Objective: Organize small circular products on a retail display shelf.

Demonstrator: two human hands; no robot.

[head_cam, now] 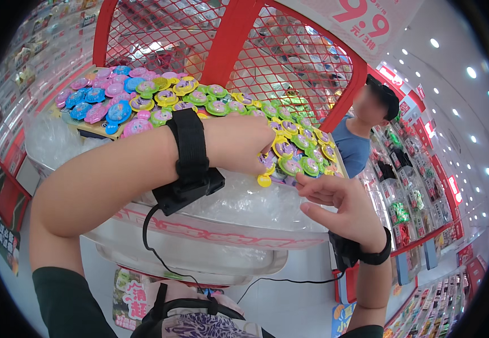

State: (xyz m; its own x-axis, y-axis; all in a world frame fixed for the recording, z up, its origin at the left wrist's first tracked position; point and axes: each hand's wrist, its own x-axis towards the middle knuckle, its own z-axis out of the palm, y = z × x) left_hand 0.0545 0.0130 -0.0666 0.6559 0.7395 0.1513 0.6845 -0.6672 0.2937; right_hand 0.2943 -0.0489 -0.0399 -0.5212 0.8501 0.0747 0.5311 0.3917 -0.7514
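Note:
Many small round candy-like packs with domed clear tops lie in rows on a display stand: pink and blue packs (119,111) at the left, yellow and green ones (290,166) at the right. My left hand (248,141) reaches across them, its fingers bent down at a yellow-rimmed pack (266,162) near the front edge; whether they grip it is hidden. My right hand (339,203) is held just in front of the right packs, fingers apart and holding nothing, with a fingertip close to a green-rimmed pack (310,166). Each wrist wears a black strap with a cabled box.
Crumpled clear plastic film (244,198) fills the stand's front around the packs. A red mesh frame (236,46) rises behind them. A person in a blue shirt (352,143) stands beyond the right corner. Shelves of packaged goods (413,186) line the right; a sign (367,21) hangs above.

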